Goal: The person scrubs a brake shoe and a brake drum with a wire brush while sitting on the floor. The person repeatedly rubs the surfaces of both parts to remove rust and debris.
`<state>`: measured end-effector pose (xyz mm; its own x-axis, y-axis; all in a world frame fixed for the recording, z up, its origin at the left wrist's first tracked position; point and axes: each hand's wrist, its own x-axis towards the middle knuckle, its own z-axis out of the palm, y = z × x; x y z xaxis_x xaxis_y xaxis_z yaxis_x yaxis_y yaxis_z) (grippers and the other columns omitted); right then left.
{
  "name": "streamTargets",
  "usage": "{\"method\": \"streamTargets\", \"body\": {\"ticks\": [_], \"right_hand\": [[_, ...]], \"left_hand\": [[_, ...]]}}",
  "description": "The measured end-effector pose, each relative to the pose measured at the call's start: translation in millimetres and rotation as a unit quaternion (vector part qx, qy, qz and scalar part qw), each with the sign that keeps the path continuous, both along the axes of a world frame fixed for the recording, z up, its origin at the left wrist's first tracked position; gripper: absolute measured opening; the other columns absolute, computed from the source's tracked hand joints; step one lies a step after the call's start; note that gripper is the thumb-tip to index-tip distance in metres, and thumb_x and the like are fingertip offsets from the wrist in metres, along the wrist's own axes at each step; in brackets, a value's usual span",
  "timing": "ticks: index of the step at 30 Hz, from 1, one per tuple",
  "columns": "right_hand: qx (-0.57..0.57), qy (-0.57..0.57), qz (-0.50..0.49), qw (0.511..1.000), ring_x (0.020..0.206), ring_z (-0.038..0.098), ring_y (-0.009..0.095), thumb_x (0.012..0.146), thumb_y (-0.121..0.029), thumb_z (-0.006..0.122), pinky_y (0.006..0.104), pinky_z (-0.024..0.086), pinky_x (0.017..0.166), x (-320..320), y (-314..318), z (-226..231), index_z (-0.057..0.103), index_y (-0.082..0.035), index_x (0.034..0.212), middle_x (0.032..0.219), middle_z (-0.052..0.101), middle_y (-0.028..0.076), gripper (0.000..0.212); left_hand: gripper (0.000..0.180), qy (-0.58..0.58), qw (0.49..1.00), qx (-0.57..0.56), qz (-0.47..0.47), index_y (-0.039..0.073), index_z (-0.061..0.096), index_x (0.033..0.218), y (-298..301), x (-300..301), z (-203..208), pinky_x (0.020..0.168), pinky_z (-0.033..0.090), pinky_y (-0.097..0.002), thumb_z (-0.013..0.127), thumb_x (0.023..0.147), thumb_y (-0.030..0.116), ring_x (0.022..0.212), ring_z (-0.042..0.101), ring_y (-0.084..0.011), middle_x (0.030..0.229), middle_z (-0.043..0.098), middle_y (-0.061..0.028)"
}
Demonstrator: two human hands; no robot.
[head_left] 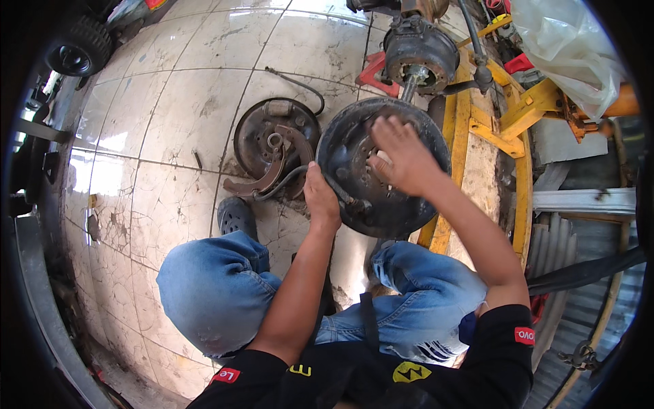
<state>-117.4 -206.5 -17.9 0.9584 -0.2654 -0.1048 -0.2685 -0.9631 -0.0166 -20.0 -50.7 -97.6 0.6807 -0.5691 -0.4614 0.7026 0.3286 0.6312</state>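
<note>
My left hand (321,198) holds the round plate (363,183) by its left rim; my right hand (405,155), fingers spread, is over its face.

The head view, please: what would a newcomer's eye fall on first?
The large dark round plate near the centre likely comes first, its left rim in the left hand and the right hand over its face. Next might be the similar plate with curved brown shoes on the tiled floor, farther left.
</note>
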Motion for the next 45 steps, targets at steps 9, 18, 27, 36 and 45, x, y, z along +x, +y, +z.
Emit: {"method": "streamTargets", "body": {"ticks": [9,18,27,36,45], "right_hand": [[-0.042,-0.020,-0.012,0.999,0.146,0.024,0.030,0.099,-0.055,0.032,0.0494,0.015,0.119,7,11,-9,0.036,-0.005,0.147,0.154,0.034,0.014,0.070],[0.000,-0.021,0.002,1.000,0.143,0.027,0.037,0.099,-0.057,0.032,0.0502,0.018,0.118,14,19,-2,0.041,0.000,0.143,0.152,0.036,0.019,0.072],[0.005,0.034,0.028,0.999,0.145,0.025,0.030,0.099,-0.053,0.036,0.0494,0.019,0.118,18,19,9,0.041,-0.004,0.144,0.154,0.035,0.015,0.067],[0.052,0.017,0.083,0.995,0.141,0.033,0.031,0.099,-0.050,0.038,0.0494,0.024,0.115,17,27,8,0.045,-0.005,0.140,0.150,0.041,0.012,0.061],[0.027,-0.033,0.068,0.997,0.140,0.035,0.032,0.098,-0.052,0.039,0.0491,0.027,0.114,14,24,4,0.047,-0.005,0.139,0.146,0.045,0.013,0.063]], "left_hand": [[0.052,-0.006,1.000,0.022,0.003,0.000,0.060,0.116,-2,3,-3,0.087,0.051,-0.0338,0.035,0.102,0.043,0.095,0.065,-0.0198,0.108,0.067,-0.0092],[0.055,-0.008,1.000,0.020,0.017,-0.008,0.056,0.121,-3,5,-12,0.096,0.042,-0.0302,0.034,0.104,0.040,0.106,0.056,-0.0193,0.118,0.060,-0.0128],[0.052,0.031,0.999,0.017,-0.007,-0.002,0.059,0.117,0,5,-3,0.089,0.049,-0.0328,0.036,0.101,0.042,0.098,0.063,-0.0200,0.113,0.064,-0.0109],[0.053,-0.026,1.000,0.001,0.006,-0.002,0.060,0.116,-1,3,4,0.090,0.049,-0.0325,0.034,0.101,0.042,0.098,0.064,-0.0213,0.110,0.065,-0.0114],[0.052,-0.003,1.000,-0.006,-0.009,-0.001,0.059,0.118,-2,8,-4,0.089,0.051,-0.0339,0.035,0.101,0.042,0.098,0.065,-0.0217,0.110,0.066,-0.0108]]}}
